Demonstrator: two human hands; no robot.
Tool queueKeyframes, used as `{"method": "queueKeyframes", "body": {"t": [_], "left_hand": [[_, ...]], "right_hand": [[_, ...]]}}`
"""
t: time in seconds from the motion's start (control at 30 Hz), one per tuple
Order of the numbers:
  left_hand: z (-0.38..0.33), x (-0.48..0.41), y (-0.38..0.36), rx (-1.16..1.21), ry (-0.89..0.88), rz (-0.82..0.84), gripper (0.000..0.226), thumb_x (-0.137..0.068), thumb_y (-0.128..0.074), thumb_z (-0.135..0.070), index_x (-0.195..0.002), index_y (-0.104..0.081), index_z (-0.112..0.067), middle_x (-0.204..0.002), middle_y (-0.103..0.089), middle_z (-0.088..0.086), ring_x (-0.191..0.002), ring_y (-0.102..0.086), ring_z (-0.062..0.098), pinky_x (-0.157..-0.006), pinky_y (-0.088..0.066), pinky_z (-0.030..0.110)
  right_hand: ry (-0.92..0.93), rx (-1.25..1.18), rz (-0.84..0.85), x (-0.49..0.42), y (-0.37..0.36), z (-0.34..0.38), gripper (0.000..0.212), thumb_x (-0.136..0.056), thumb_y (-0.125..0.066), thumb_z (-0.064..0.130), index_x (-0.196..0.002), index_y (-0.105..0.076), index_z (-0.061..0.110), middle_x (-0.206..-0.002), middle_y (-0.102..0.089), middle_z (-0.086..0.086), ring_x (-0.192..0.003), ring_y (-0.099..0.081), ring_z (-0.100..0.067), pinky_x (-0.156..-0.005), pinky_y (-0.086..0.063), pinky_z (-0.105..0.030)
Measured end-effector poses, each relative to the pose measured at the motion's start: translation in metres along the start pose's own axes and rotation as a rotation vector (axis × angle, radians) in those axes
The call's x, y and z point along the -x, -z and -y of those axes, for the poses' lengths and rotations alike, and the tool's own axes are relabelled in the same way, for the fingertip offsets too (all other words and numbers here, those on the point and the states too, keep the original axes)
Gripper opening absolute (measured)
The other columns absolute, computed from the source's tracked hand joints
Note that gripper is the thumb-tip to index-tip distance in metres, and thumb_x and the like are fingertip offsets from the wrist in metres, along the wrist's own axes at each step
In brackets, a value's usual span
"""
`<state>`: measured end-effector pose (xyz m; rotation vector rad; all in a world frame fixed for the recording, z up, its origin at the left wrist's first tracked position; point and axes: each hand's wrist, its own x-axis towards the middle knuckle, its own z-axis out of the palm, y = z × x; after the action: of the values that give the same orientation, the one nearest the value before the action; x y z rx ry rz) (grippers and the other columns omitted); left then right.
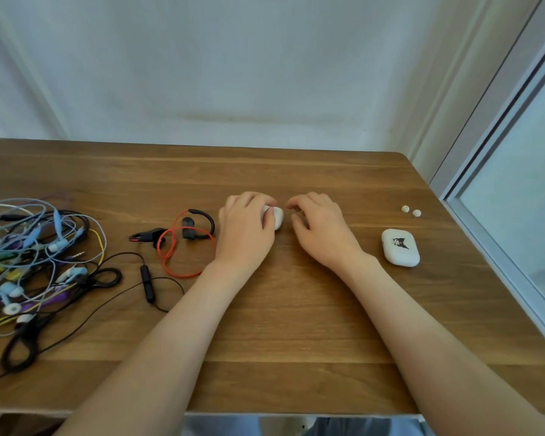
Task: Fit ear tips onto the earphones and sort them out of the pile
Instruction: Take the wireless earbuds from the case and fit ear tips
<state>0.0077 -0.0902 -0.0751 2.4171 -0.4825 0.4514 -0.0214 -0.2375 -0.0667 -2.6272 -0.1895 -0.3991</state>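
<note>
– Multicoloured pile of wired earphones (pixel 29 253) far left, red-and-black sport earphones (pixel 183 237) beside it. Hands?
– Centre: left hand (pixel 246 234) curled over small white case (pixel 277 219); right hand (pixel 321 234) just beside, fingers bent, grip unclear. Two ear tips (pixel 405 208) lie well right, nearer right hand.

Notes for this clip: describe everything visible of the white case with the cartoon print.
The white case is a rounded, glossy, plastic-looking pebble with a black cartoon figure on top. It lies flat and closed on the wooden table, right of the right hand, untouched. Two pale ear tips lie apart from it, farther back.
</note>
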Motion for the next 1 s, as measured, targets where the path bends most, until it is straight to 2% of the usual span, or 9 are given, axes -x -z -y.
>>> {"method": "queueKeyframes", "body": {"t": [0.2,0.33,0.4,0.47,0.53,0.63,0.73,0.87,1.0], "left_hand": [[-0.013,0.002,0.003,-0.024,-0.057,0.026,0.023,-0.096,-0.047,-0.016,-0.111,-0.064,-0.019,-0.122,-0.056,-0.004,-0.119,-0.038,0.017,-0.086,-0.017,0.021],[-0.023,0.001,0.003,-0.014,-0.077,0.122,0.023,-0.098,-0.045,-0.019,-0.113,-0.063,-0.020,-0.123,-0.054,-0.005,-0.121,-0.036,0.015,-0.089,-0.018,0.021],[-0.029,0.003,0.002,0.027,-0.093,0.169,0.023,-0.099,-0.044,-0.020,-0.112,-0.063,-0.020,-0.120,-0.056,-0.005,-0.118,-0.038,0.016,-0.094,-0.025,0.024],[-0.033,0.006,0.001,0.095,-0.101,0.194,0.022,-0.099,-0.044,-0.019,-0.109,-0.064,-0.020,-0.113,-0.059,-0.004,-0.109,-0.044,0.014,-0.095,-0.034,0.025],[-0.039,0.010,-0.001,0.224,-0.068,0.249,0.020,-0.100,-0.045,-0.022,-0.107,-0.063,-0.021,-0.104,-0.062,-0.006,-0.097,-0.051,0.010,-0.085,-0.041,0.020],[-0.048,0.016,-0.003,0.460,0.055,0.400,0.019,-0.099,-0.045,-0.036,-0.109,-0.058,-0.027,-0.097,-0.065,-0.009,-0.086,-0.058,0.008,-0.074,-0.042,0.017],[-0.047,0.014,-0.003,0.513,0.120,0.475,0.032,-0.095,-0.047,-0.048,-0.119,-0.050,-0.028,-0.094,-0.061,-0.010,-0.088,-0.059,0.005,-0.073,-0.040,0.019],[-0.039,0.007,-0.005,0.668,0.218,0.476,0.032,-0.093,-0.053,-0.044,-0.119,-0.051,-0.025,-0.100,-0.065,-0.008,-0.078,-0.060,0.002,-0.073,-0.046,0.021],[-0.034,0.003,-0.009,0.834,0.306,0.421,0.028,-0.096,-0.053,-0.031,-0.120,-0.054,-0.016,-0.093,-0.066,-0.002,-0.073,-0.060,0.005,-0.067,-0.048,0.018]], "right_hand": [[-0.183,0.281,0.074,-0.005,0.026,0.004,0.033,-0.096,-0.042,0.020,-0.126,-0.049,0.010,-0.131,-0.047,-0.009,-0.121,-0.038,-0.026,-0.098,-0.033,-0.036],[-0.552,0.423,0.217,0.000,0.071,-0.013,0.049,-0.093,-0.041,0.027,-0.136,-0.041,0.005,-0.138,-0.040,-0.017,-0.125,-0.038,-0.034,-0.097,-0.038,-0.042],[-0.751,0.498,0.347,0.011,0.089,-0.027,0.053,-0.092,-0.042,0.034,-0.138,-0.042,0.008,-0.130,-0.048,-0.014,-0.116,-0.049,-0.032,-0.087,-0.044,-0.039],[-0.860,0.474,0.521,0.021,0.093,-0.035,0.058,-0.092,-0.043,0.028,-0.146,-0.030,0.008,-0.139,-0.044,-0.013,-0.118,-0.050,-0.031,-0.083,-0.044,-0.037],[-0.771,0.354,0.537,0.024,0.089,-0.043,0.056,-0.094,-0.047,0.027,-0.143,-0.027,0.009,-0.139,-0.043,-0.013,-0.115,-0.050,-0.030,-0.082,-0.044,-0.037],[-0.516,-0.084,0.257,0.024,0.068,-0.035,0.035,-0.092,-0.056,0.043,-0.115,-0.051,0.017,-0.108,-0.055,0.002,-0.097,-0.053,-0.016,-0.074,-0.040,-0.029],[-0.373,-0.502,0.019,0.024,0.038,-0.022,0.015,-0.094,-0.056,0.034,-0.102,-0.062,0.022,-0.099,-0.063,0.009,-0.095,-0.058,-0.010,-0.078,-0.044,-0.024],[-0.282,-0.762,0.024,0.023,0.028,-0.023,0.018,-0.097,-0.054,0.025,-0.113,-0.061,0.021,-0.107,-0.065,0.005,-0.100,-0.061,-0.010,-0.087,-0.050,-0.025],[-0.336,-0.952,0.003,0.018,0.027,-0.031,0.023,-0.092,-0.062,0.030,-0.112,-0.062,0.019,-0.109,-0.068,-0.005,-0.106,-0.063,-0.025,-0.097,-0.049,-0.044]]}}
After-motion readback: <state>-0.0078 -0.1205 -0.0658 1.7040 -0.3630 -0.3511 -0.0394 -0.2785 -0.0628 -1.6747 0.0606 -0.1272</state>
